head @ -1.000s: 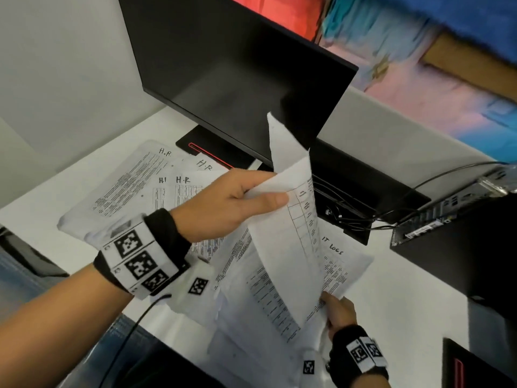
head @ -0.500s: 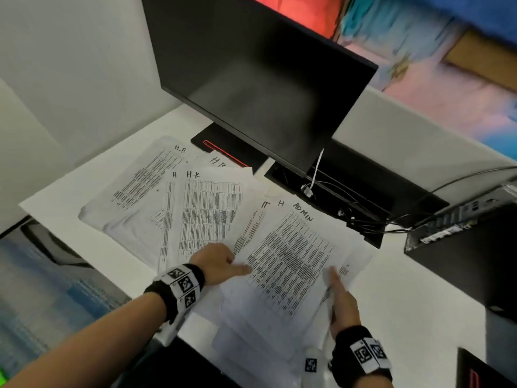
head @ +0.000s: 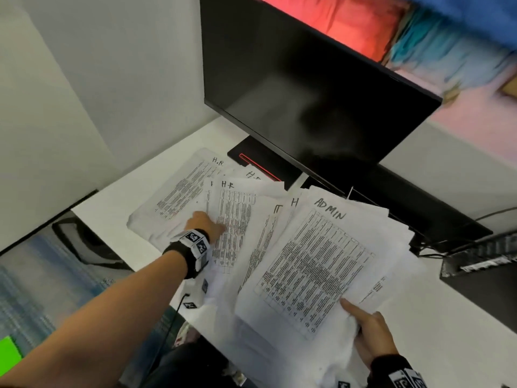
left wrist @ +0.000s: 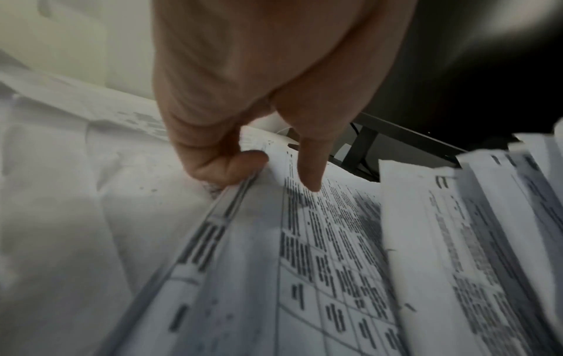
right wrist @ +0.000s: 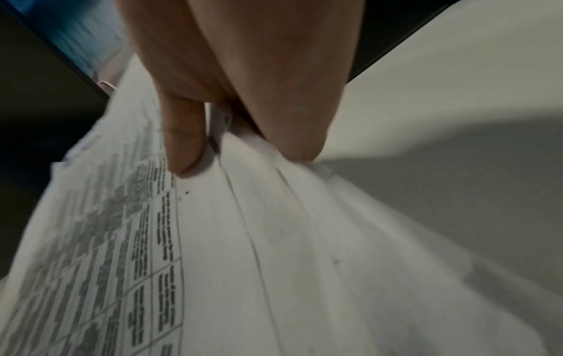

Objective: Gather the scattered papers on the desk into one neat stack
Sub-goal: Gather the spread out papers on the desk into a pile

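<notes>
Loose fan of papers [head: 279, 247] on white worktop [head: 112, 208], in front of black monitor [head: 307, 88]. Top sheet marked ADMIN [head: 316, 264], long axis from about 7 to 1 o'clock, heading at far end. Right hand [head: 369, 334] at 5 o'clock corner of that sheet, thumb on top, fingers curled under, pinching several sheets. HR sheet [head: 235, 225] at 10 o'clock, long axis nearly 6 to 12. Left hand [head: 205, 224] at its left edge, thumb pressed on print, fingers curled under edge.
</notes>
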A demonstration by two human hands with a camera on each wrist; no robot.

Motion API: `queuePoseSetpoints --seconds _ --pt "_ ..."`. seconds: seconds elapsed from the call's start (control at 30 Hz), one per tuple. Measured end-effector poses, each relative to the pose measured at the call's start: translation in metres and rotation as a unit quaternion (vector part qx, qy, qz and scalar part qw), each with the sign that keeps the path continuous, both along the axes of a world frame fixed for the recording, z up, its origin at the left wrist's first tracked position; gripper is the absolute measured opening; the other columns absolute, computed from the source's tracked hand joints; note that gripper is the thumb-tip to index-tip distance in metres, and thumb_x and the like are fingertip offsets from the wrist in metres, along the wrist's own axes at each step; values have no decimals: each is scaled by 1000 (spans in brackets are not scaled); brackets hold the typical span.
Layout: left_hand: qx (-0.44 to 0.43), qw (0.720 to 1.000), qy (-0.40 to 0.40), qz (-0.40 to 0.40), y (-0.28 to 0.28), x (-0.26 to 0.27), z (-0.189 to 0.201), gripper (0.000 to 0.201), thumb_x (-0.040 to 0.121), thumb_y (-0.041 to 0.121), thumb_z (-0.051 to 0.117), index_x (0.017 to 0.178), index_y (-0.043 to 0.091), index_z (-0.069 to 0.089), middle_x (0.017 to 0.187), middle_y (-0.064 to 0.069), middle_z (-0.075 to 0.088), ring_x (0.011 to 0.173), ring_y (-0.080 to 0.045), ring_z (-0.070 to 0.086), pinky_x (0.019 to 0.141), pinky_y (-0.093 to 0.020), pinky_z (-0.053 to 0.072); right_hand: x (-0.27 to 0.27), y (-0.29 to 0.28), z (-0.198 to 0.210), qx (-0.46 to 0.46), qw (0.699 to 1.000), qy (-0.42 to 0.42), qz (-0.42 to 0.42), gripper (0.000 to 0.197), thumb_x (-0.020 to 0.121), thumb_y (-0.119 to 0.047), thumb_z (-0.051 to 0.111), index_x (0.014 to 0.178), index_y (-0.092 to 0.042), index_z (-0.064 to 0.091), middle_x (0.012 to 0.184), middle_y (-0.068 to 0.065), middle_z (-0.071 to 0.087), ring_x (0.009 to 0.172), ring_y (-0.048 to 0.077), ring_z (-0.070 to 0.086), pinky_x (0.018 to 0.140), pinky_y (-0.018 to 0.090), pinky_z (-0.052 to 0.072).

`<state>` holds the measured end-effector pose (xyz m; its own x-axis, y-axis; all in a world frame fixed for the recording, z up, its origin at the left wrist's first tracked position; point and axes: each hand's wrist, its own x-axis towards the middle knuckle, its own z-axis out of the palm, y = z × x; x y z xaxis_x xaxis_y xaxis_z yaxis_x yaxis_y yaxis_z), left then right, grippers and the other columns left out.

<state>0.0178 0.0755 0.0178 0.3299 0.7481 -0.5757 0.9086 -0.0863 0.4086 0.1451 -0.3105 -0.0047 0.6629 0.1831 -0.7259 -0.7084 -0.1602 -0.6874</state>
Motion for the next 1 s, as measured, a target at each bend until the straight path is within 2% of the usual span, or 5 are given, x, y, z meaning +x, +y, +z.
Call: queuePoseSetpoints --seconds 0.17,0.33,0.57,0.9,1.0 --pt "-13 984 -123 -125 5 8 2 40 97 19 57 133 2 58 137 -16 59 123 -35 57 97 -34 44 -4 16 5 25 1000 9 2 105 19 -25 103 105 20 61 100 24 75 120 41 63 96 41 50" --pt "-27 970 -161 -182 23 20 -2 36 94 24 62 126 9 59 112 -6 64 105 -27 61 83 -23 42 -21 55 19 -1 1000 -12 26 36 88 -8 71 120 7 65 101 18 79 90 31 78 87 43 55" --pt "202 974 -3 -99 101 -4 7 82 80 57 69 137 5 40 134 -15 50 122 -33 49 99 -51 45 -32 99 6 -96 995 -13 -6 39 95 -9 63 130 9 57 108 24 72 93 36 69 72 39 55" --pt "-33 974 -104 -198 119 -9 -2 102 80 67 64 152 5 25 153 -14 34 136 -34 42 110 -46 40 -34 180 15 -34 997 -42 59 84 42 -37 97 117 -10 70 103 15 80 96 37 75 85 49 59" --pt "-144 964 -125 -184 97 0 -3 106 76 59 74 153 7 22 155 -12 38 138 -31 44 112 -43 39 -40 205 15 -23 995 -31 87 73 53 -30 92 119 -7 69 105 16 80 98 38 75 93 53 57"
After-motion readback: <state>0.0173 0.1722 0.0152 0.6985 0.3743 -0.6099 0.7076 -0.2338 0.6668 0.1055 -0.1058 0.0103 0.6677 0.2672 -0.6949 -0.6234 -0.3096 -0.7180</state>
